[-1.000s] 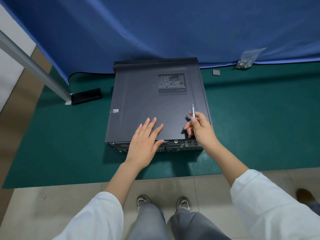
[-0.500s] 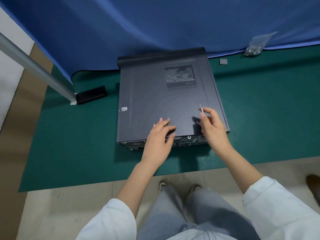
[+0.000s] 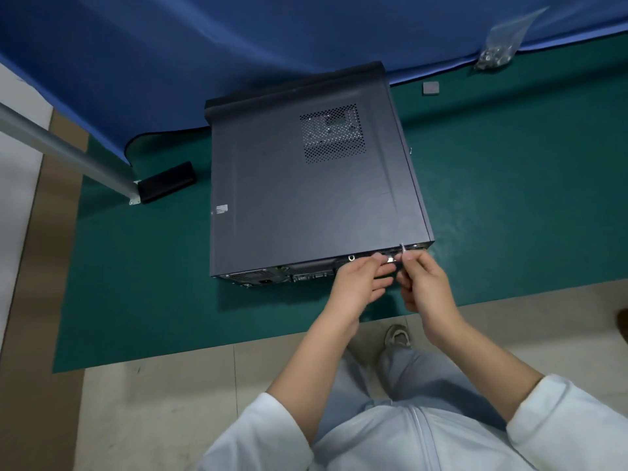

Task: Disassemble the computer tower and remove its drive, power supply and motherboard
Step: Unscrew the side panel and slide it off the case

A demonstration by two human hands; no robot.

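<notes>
Head cam, only view there is: the computer tower (image 3: 306, 185) lies flat on its side on the green mat (image 3: 509, 198), side panel up, long axis running roughly 12 to 6 with the rear port face at the 6 o'clock end, nearest the person.

Both hands are bunched at the rear edge toward the tower's 5 o'clock corner. The right hand (image 3: 424, 287) pinches a thin screwdriver (image 3: 403, 249) between thumb and curled fingers, tip poking up right at the panel's back lip. The left hand (image 3: 356, 283) sits just at 9 o'clock of it, fingers loosely curled with the tips at the rear face; can't tell whether it's holding anything.

My guess is the panel screw is first, so nothing's out yet. It sits dead ahead at 12 of the fingertips, and the right hand is the nearer one.

Loads of open mat at 3 o'clock. The blue curtain (image 3: 238, 62) crowds the 12 o'clock end. A screw bag (image 3: 496, 54) lies way out at 1 o'clock.
</notes>
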